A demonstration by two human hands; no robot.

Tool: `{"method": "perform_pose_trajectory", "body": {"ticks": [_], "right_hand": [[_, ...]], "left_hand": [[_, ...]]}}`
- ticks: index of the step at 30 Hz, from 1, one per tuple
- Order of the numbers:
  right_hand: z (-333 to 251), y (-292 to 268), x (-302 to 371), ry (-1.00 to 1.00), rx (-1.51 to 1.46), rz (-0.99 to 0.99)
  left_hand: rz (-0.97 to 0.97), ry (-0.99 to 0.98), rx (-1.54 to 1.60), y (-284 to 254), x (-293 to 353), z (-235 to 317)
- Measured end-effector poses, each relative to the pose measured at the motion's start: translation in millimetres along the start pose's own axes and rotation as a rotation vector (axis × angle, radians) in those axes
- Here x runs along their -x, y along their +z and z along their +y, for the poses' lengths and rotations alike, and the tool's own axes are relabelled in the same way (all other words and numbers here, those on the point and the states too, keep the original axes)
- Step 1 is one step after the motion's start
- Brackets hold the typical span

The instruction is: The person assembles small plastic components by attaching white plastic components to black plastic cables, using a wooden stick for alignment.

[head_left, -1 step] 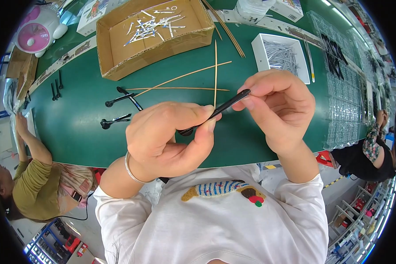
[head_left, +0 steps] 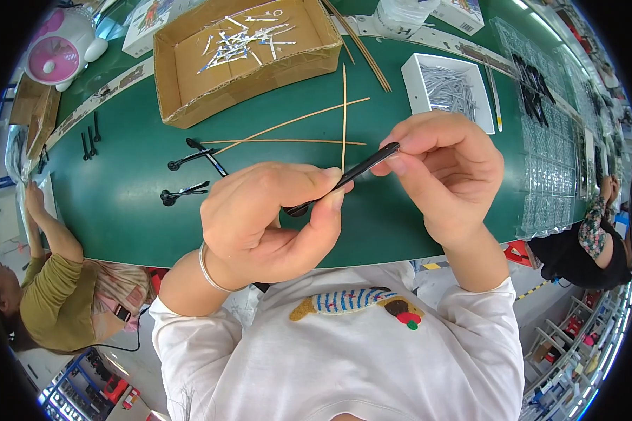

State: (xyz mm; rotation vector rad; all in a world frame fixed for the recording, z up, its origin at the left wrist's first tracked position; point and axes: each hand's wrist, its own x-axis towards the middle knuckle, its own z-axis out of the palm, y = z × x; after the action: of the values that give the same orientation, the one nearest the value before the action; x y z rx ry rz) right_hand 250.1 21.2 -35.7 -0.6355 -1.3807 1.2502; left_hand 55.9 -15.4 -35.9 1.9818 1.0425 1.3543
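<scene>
A slim black stick-shaped part (head_left: pixel 364 166) with a rounded lower end slants up to the right between my hands, above the green table (head_left: pixel 379 231). My left hand (head_left: pixel 274 217) pinches it around its lower half, thumb and forefinger pressed together. At its upper tip, my right hand (head_left: pixel 446 172) grips it between thumb and fingertips. Part of the piece is hidden behind my left fingers. Left of my left hand lie similar black parts (head_left: pixel 184 191), some resting against each other. Thin wooden sticks (head_left: pixel 288 126) lie crossed just beyond my hands.
A cardboard tray (head_left: pixel 182 105) with white strips stands at the back. A white box (head_left: pixel 414 81) of thin grey pieces sits back right, tweezers (head_left: pixel 494 98) beside it. Clear plastic trays (head_left: pixel 541 161) line the right. A pink-and-white fan (head_left: pixel 53 59) stands far left. Co-workers sit at both sides.
</scene>
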Motion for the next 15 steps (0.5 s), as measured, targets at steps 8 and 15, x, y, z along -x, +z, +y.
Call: {"method": "perform_pose_trajectory", "body": {"ticks": [8, 15], "right_hand": [[-0.7, -0.6, -0.8, -0.063, 0.107, 0.021], [-1.1, -1.2, -2.0, -0.084, 0.177, 0.038]], "left_hand": [[-0.007, 0.007, 0.005, 0.1, -0.7, -0.5], [-0.043, -0.05, 0.062, -1.9, -3.6, -0.2]]}}
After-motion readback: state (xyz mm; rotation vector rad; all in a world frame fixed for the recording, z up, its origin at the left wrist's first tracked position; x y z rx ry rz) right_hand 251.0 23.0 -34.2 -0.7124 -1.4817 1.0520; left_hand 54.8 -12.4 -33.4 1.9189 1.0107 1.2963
